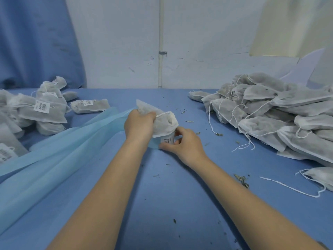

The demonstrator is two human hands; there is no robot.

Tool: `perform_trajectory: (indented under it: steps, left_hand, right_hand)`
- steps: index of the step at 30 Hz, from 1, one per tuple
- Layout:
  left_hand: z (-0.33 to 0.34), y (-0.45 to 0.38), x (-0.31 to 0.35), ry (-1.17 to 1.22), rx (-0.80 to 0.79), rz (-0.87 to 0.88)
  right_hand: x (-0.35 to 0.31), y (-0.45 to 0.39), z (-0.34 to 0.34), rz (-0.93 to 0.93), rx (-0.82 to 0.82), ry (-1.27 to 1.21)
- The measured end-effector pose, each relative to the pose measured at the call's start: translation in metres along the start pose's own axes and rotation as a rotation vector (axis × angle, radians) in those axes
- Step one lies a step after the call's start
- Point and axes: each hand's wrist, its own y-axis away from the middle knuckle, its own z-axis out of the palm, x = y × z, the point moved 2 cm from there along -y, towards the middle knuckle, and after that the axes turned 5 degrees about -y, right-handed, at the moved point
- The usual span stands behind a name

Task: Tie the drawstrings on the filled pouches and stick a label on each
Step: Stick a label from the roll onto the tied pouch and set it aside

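Note:
My left hand (139, 123) grips a white filled pouch (164, 124) near its gathered top, holding it just above the blue table (162, 195). Its drawstring loops over the top. Below the pouch, my right hand (182, 143) pinches a white barcode label (168, 139) at the end of a long light-blue backing strip (72, 147). The label sits right under the pouch's lower edge; whether it touches the pouch I cannot tell.
A heap of unlabelled pouches with loose strings (275, 112) fills the right side. Labelled pouches (45, 109) are piled at the left. One more pouch (322, 177) lies at the right edge. Dried herb bits are scattered on the cloth. A wall stands behind.

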Motion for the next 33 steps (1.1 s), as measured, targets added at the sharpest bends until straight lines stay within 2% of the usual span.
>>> perform_trajectory:
  steps: [9, 16, 24, 28, 33]
  left_hand:
    - [0.001, -0.003, -0.005, -0.023, 0.0, -0.038]
    - [0.003, -0.001, -0.007, 0.023, -0.003, -0.096]
    - [0.009, 0.001, -0.008, 0.004, 0.02, -0.097]
    - [0.01, 0.001, -0.008, -0.012, 0.033, -0.089]
    - [0.012, 0.005, -0.006, -0.053, 0.052, -0.047]
  right_hand:
    - [0.006, 0.013, -0.01, 0.087, 0.087, -0.201]
    - [0.002, 0.015, -0.006, 0.048, 0.171, -0.107]
    - [0.003, 0.017, -0.007, 0.105, 0.244, -0.099]
    - [0.003, 0.018, -0.007, 0.129, 0.244, -0.082]
    - [-0.002, 0.021, -0.008, 0.07, 0.193, 0.073]
